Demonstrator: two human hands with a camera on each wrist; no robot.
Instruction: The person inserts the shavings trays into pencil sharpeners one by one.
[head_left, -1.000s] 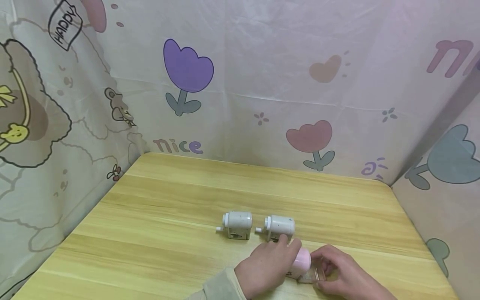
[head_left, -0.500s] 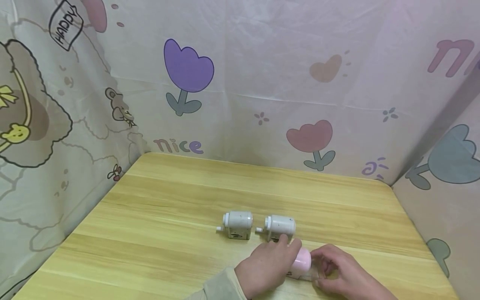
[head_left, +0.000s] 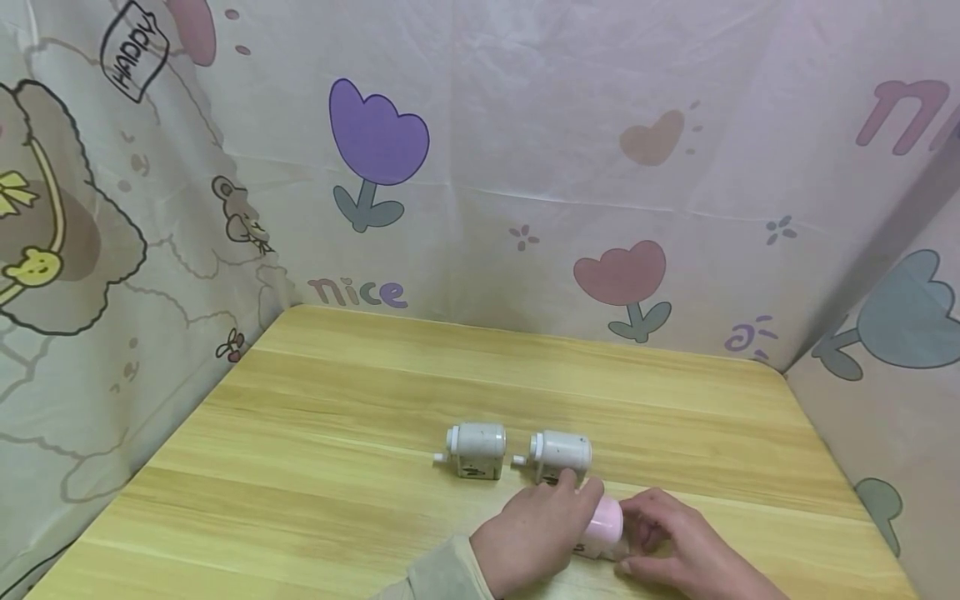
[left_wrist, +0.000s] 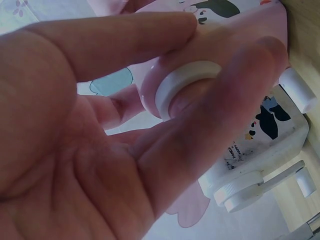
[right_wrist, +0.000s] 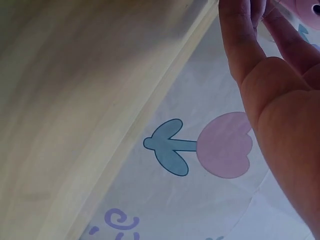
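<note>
On the table, my left hand (head_left: pixel 534 529) grips a pink crank pencil sharpener (head_left: pixel 606 521) from its left side. In the left wrist view, thumb and fingers curl round the pink body (left_wrist: pixel 225 55) near its white ring, and its white crank knob (left_wrist: pixel 298 90) pokes out past a finger. At the sharpener's right end, my right hand (head_left: pixel 686 542) holds a clear shavings drawer (head_left: pixel 619 550) between thumb and fingers. Only a short piece of the drawer shows. The right wrist view catches the right hand at its edge, with a bit of pink at the top corner.
Two grey crank pencil sharpeners stand just behind the hands, one left (head_left: pixel 480 450) and one right (head_left: pixel 564 450), cranks facing left. The left hand is close to the right one. A printed cloth (head_left: pixel 487 167) hangs behind the wooden table (head_left: pixel 315 400).
The clear drawer has slid left into the pink sharpener, and less of it shows. My right hand has shifted slightly left with it. My left hand has stayed in place.
</note>
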